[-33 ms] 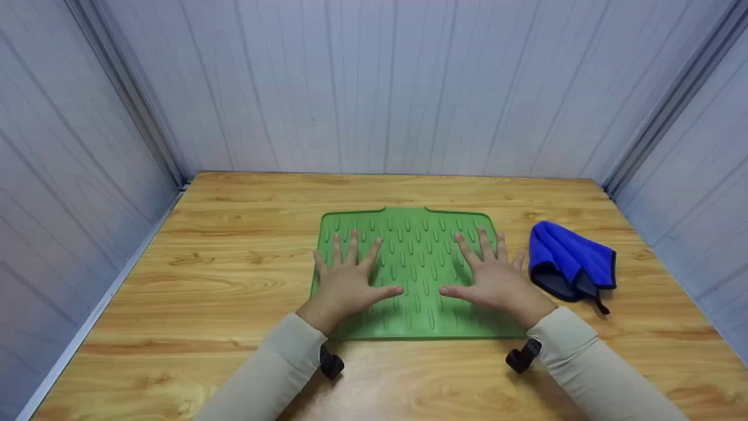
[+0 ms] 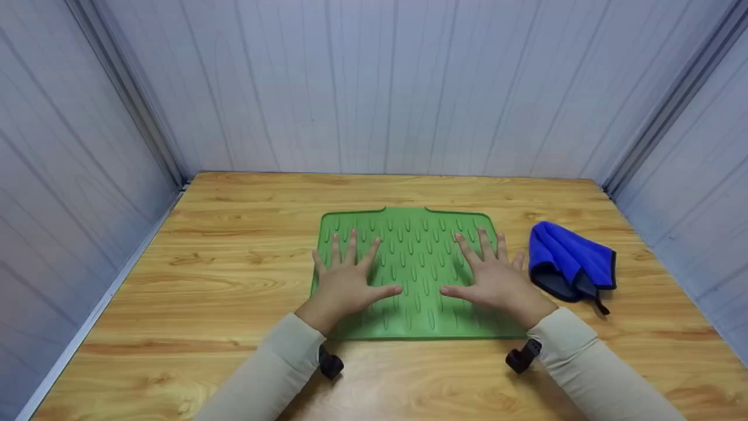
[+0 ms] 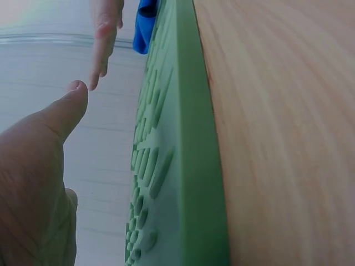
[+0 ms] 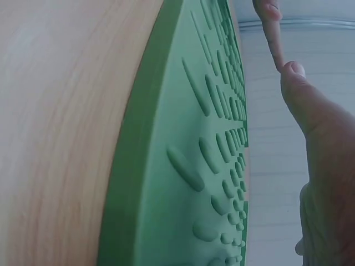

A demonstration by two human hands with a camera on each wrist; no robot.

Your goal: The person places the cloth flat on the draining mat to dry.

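To do this well, we think we should hold our left hand (image 2: 345,285) and right hand (image 2: 499,283) level, and touch the green mat (image 2: 414,254) softly with flat palms so it does not slide. Both hands are spread wide, thumbs out, holding nothing. The green mat lies under them with a gap, its middle showing between our thumbs and its far edge past our fingertips. A blue cloth (image 2: 565,257) lies just beside our right hand.

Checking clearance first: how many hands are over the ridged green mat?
2: the left hand above the left side of the ridged green mat, the right hand above its right side.
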